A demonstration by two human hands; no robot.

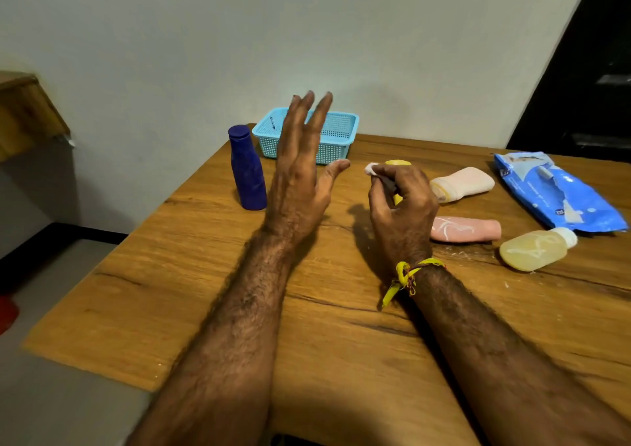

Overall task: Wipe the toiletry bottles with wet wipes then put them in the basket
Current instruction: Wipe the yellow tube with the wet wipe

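My left hand [300,172] hovers above the table with its fingers spread and straight, holding nothing, in front of the light blue basket [336,135] at the far edge. My right hand [401,203] pinches a small crumpled white wet wipe [371,168]. Behind that hand stands a yellow bottle [397,164], mostly hidden. A dark blue bottle [247,169] stands upright left of the basket. To the right lie a pale pink bottle [461,184], a pink tube [466,228] with white smears, and a translucent yellow bottle [536,249] with a white cap.
A blue wet wipes pack [556,191] lies torn open at the far right of the wooden table [239,309]. A pale wall rises behind the basket. A wooden shelf [27,111] juts out at the left, and a dark doorway shows at the upper right.
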